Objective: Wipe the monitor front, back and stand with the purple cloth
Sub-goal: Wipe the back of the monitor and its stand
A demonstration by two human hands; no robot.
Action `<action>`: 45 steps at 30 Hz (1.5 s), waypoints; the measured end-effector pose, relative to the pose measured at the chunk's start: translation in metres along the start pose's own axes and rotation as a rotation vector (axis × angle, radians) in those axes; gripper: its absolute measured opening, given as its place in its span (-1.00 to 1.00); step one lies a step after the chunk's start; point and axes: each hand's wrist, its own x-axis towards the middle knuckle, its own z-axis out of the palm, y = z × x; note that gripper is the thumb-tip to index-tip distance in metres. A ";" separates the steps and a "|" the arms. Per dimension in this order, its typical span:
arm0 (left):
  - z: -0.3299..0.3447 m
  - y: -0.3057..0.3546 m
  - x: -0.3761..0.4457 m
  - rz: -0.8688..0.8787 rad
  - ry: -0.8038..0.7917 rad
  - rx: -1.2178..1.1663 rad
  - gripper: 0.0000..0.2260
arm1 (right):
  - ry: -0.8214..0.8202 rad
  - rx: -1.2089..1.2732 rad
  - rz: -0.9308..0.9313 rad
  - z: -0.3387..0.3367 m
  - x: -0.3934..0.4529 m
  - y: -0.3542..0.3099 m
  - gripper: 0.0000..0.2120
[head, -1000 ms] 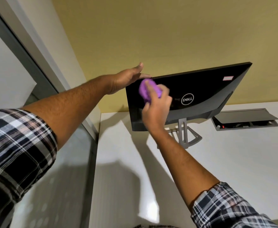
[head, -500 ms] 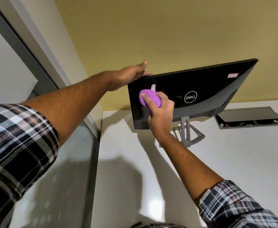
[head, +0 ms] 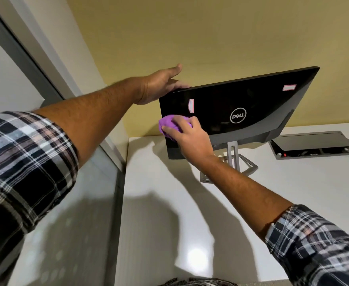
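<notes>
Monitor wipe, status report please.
Left hand grips monitor top corner. Right hand presses purple cloth on back panel, lower left edge. Stand untouched; nothing in the way.

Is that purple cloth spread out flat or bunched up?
Bunched up. The purple cloth shows as a rounded wad under the right hand, pressed against the monitor back's lower left edge.

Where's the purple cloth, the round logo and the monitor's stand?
Cloth (head: 170, 123): head view, on the bunched purple part left of the fingers.
Logo (head: 238, 115): head view, on the lettering in the ring on the monitor's back.
Stand (head: 232, 150): head view, on the grey upright post.
</notes>
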 end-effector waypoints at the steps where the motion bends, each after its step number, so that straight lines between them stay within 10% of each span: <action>1: 0.000 0.001 0.000 -0.005 -0.010 0.002 -0.29 | -0.008 -0.008 -0.023 -0.003 0.003 0.000 -0.45; 7: -0.002 0.002 -0.003 -0.059 -0.076 -0.046 -0.29 | 0.096 -0.099 0.029 -0.016 0.033 -0.014 -0.49; 13: -0.001 0.002 -0.003 -0.029 -0.050 0.035 -0.30 | -0.229 -0.095 -0.032 0.023 -0.015 -0.019 -0.38; 20: -0.004 -0.002 -0.002 -0.061 -0.080 -0.042 -0.34 | 0.207 -0.121 0.006 -0.016 0.039 -0.017 -0.59; 25: -0.003 -0.003 0.001 -0.005 -0.020 0.069 -0.34 | -0.056 -0.060 -0.095 0.033 -0.011 -0.008 -0.33; 31: -0.001 -0.011 0.004 0.043 -0.025 0.198 -0.38 | -0.365 0.017 0.069 0.058 -0.060 -0.004 -0.49; 39: 0.009 -0.012 0.010 0.140 0.042 0.115 -0.49 | 0.237 0.072 0.189 -0.017 0.004 0.013 -0.45; 45: 0.006 -0.015 0.008 0.131 0.068 0.127 -0.50 | 0.058 -0.002 0.161 0.022 -0.029 0.013 -0.45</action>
